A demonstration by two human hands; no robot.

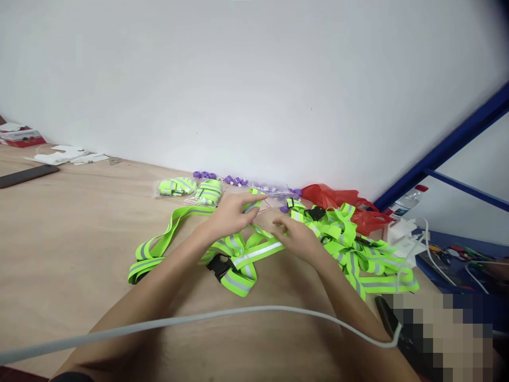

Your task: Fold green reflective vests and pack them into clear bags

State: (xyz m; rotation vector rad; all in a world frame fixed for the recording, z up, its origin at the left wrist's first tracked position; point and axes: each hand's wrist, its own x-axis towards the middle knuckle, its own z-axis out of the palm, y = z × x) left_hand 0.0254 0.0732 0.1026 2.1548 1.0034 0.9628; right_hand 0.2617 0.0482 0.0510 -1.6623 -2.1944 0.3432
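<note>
Several bright green straps with silver stripes lie on a tan worktop (99, 228) against a white wall. At far left, a red-and-white box (24, 139), white paper scraps (66, 155) and a dark flat slab (29, 175) sit well apart from the hands, perhaps to leave room. Next, two clear packets (209, 192) of folded strap rest side by side near the wall, seemingly set back from the loose ones. Purple pieces (236, 181) stand in small clusters just behind them.

A loose strap (258, 248) lies in loops before the person, its black buckle (220, 266) nearest the body, probably so its length can be reached. The left hand (233, 215) is over it, forefinger and thumb spread with nothing between them. The right hand (296, 236) is at the strap's other side, fingers curled; I cannot tell whether they pinch it. This arrangement would suit working from both sides.

Right of that, more straps are heaped in a tangled pile (353, 252), likely kept within the right hand's reach. Behind it sits a red bag (332, 197), then a bottle (409, 201) beside a blue frame (449, 139).
</note>
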